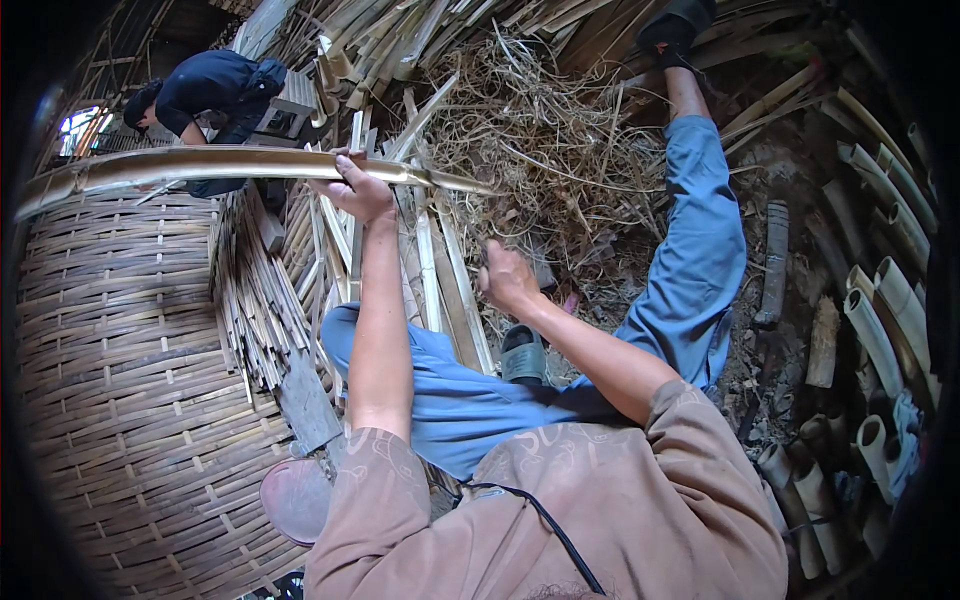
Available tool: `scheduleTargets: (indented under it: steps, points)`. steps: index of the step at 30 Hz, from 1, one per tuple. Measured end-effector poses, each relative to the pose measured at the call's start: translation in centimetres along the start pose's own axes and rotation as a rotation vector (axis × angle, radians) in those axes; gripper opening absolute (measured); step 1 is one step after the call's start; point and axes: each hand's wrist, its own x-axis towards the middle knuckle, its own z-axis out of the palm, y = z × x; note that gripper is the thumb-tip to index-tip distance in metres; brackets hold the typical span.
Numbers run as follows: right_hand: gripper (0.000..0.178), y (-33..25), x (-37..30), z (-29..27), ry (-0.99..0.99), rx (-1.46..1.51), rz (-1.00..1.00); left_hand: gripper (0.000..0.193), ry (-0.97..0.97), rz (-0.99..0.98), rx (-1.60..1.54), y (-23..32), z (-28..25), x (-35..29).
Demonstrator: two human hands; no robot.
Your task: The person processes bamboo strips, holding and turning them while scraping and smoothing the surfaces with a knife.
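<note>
I see the left hand (364,194) clasping the long, pale-gold split-bamboo length (245,160) right of its middle, so its far-left overhang could swing toward the dark-clothed co-worker (213,88); whether the curled right hand (511,279) holds anything, I cannot tell.

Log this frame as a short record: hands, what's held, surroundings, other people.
left hand: closed around a long split bamboo piece, thumb over it
right hand: fingers curled, apart from the bamboo piece; whether it grips anything is unclear
ahead: tangled pile of shavings
left side: large woven panel, with a bundle of thin strips lying over its edge
right side: cut bamboo tubes
other people: one co-worker in dark clothing, bent over, upper left
</note>
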Motion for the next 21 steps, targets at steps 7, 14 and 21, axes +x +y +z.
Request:
scheduleTargets:
  steps: [7, 14, 21]
  points:
    - [0.032, 7.5, 1.8, 1.1, -0.066, -0.024, 0.338, 0.052, 0.083, 0.104, 0.249, 0.5, 0.1, -0.7]
    - [0.029, 6.0, 0.2, 1.3, 0.042, -0.013, 0.166, 0.053, 0.042, -0.033, 0.06, 0.1, 1.0, -0.8]
    - [0.032, 11.2, 1.5, -1.1, -0.065, -0.072, 0.329, 0.041, 0.004, -0.056, -0.063, 0.2, -1.0, 0.3]
